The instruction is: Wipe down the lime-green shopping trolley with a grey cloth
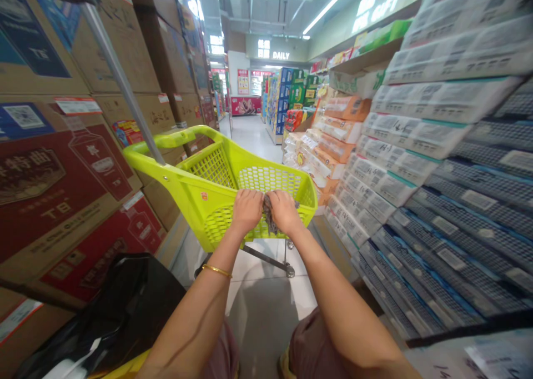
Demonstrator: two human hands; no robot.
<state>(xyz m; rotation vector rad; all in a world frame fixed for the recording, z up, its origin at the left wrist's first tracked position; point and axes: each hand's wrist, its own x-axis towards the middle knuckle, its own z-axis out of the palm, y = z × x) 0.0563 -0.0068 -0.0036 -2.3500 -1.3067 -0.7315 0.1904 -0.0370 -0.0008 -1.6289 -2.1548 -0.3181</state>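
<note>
In the head view, a bright lime-green shopping cart (195,201) stands side-on before me, its basket walls perforated. My left hand (249,209) is closed over the near side rim, fingers curled down and out of sight inside the basket. Right beside it, my right hand (284,211) is closed on a crumpled grey cloth (270,220) at the same rim. Part of the cloth hangs between the two hands, and a little shows past the right fingers. Whether the left fingers also touch the cloth is hidden.
Stacked cartons (54,173) rise on the left, with a black plastic bag (120,301) low in front. A slanting metal pole (120,79) crosses at upper left. Piled packaged goods (400,151) line the right. A tiled aisle (250,134) runs ahead beyond the cart.
</note>
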